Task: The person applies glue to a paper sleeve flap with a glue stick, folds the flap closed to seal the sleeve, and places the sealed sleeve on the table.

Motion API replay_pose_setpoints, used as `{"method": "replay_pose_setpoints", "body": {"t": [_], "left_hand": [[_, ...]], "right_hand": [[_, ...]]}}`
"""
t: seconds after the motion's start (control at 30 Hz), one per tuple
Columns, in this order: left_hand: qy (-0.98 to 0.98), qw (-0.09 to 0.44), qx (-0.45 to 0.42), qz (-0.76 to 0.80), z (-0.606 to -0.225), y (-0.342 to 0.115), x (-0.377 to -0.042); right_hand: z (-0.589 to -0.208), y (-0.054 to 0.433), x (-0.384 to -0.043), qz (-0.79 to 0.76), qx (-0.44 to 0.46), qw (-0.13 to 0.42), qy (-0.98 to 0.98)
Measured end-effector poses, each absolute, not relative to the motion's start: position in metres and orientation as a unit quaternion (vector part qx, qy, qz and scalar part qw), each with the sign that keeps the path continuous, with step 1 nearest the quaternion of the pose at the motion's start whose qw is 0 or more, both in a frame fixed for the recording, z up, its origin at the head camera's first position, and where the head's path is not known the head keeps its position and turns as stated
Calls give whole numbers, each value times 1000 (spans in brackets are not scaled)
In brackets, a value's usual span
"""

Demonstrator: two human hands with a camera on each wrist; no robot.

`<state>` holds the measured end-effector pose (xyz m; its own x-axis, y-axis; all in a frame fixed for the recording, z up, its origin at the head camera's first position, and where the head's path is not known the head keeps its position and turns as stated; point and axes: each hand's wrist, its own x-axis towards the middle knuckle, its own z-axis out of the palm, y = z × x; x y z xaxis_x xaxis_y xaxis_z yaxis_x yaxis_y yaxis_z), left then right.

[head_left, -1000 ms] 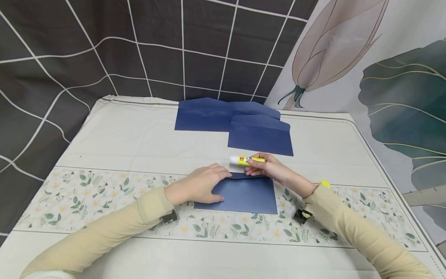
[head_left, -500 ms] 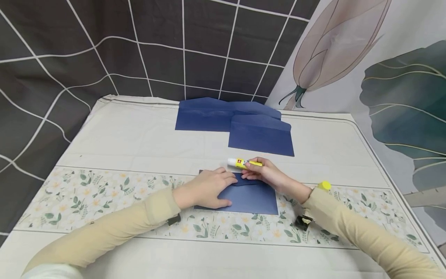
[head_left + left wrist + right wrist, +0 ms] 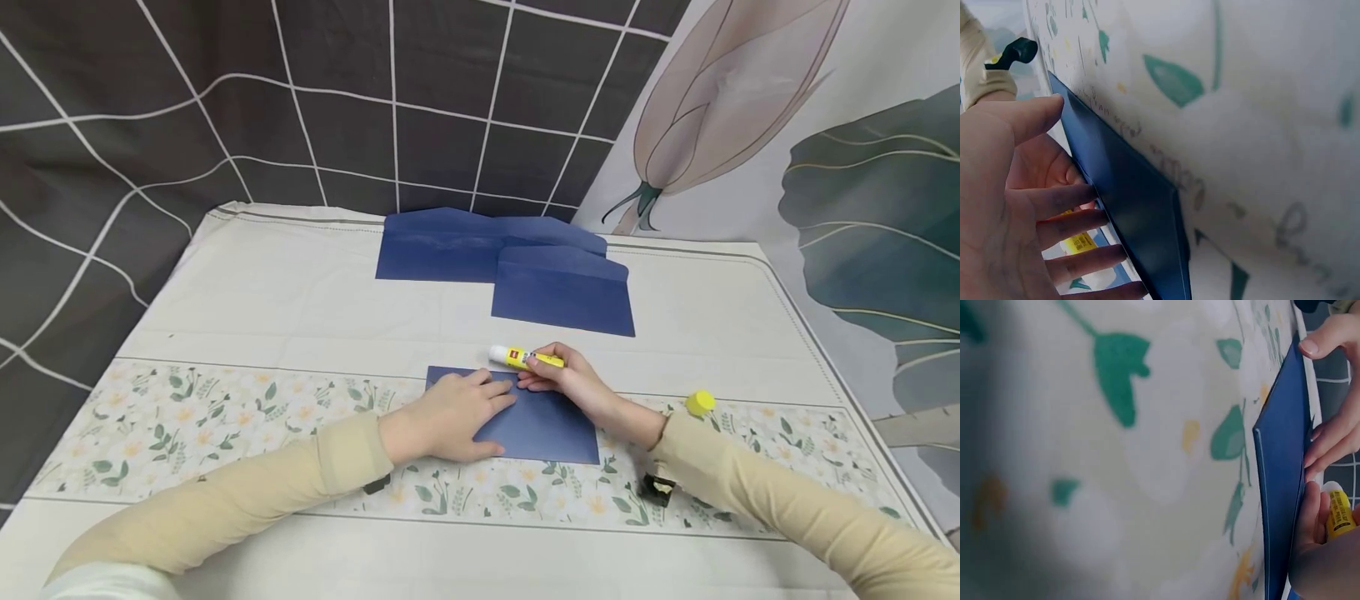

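Note:
A dark blue envelope point(image 3: 543, 429) lies on the floral band of the tablecloth. My left hand point(image 3: 456, 417) rests on its left half, fingers spread and fairly straight, fingertips near the upper edge. At that same edge my right hand point(image 3: 570, 382) touches the paper with its lower fingers. Between its thumb and fingers it holds a yellow glue stick point(image 3: 516, 357), white end pointing left. Part of the flap is hidden beneath the hands. In the right wrist view, the glue stick point(image 3: 1339, 515) sits just above the envelope point(image 3: 1282, 469).
Further back, several blue envelopes overlap: one at the left point(image 3: 438, 254) and a nearer one at the right point(image 3: 562, 292), flaps up. A yellow cap point(image 3: 701, 403) stands beside the right sleeve. A dark grid-patterned cloth point(image 3: 337, 108) hangs behind the table.
The envelope's raised flap has come down flat under my hands. My left hand has shifted right over the paper. The right hand, still holding the glue stick, has moved slightly left and down.

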<state>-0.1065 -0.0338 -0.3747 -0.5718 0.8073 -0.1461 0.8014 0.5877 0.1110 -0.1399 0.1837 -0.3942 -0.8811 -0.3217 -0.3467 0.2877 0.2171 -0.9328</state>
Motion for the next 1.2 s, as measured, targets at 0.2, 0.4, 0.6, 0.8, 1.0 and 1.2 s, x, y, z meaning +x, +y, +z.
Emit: {"method": "replay_pose_setpoints", "body": {"t": [0.2, 0.4, 0.6, 0.8, 1.0, 1.2], "left_hand": [[888, 84, 452, 26, -379, -33, -103], [887, 96, 449, 41, -380, -34, -99], [889, 109, 443, 44, -380, -34, -99], [889, 119, 439, 42, -380, -33, -97], [889, 128, 438, 34, -381, -34, -95], [887, 153, 432, 52, -385, -39, -97]], "right_hand": [[-398, 183, -135, -614, -39, 235, 752], [-400, 184, -131, -605, -46, 227, 762], [-401, 187, -132, -598, -54, 232, 765], [-400, 187, -134, -617, -54, 245, 746], [-401, 184, -133, -628, -65, 250, 734], [-400, 185, -133, -616, -61, 249, 744]]}}
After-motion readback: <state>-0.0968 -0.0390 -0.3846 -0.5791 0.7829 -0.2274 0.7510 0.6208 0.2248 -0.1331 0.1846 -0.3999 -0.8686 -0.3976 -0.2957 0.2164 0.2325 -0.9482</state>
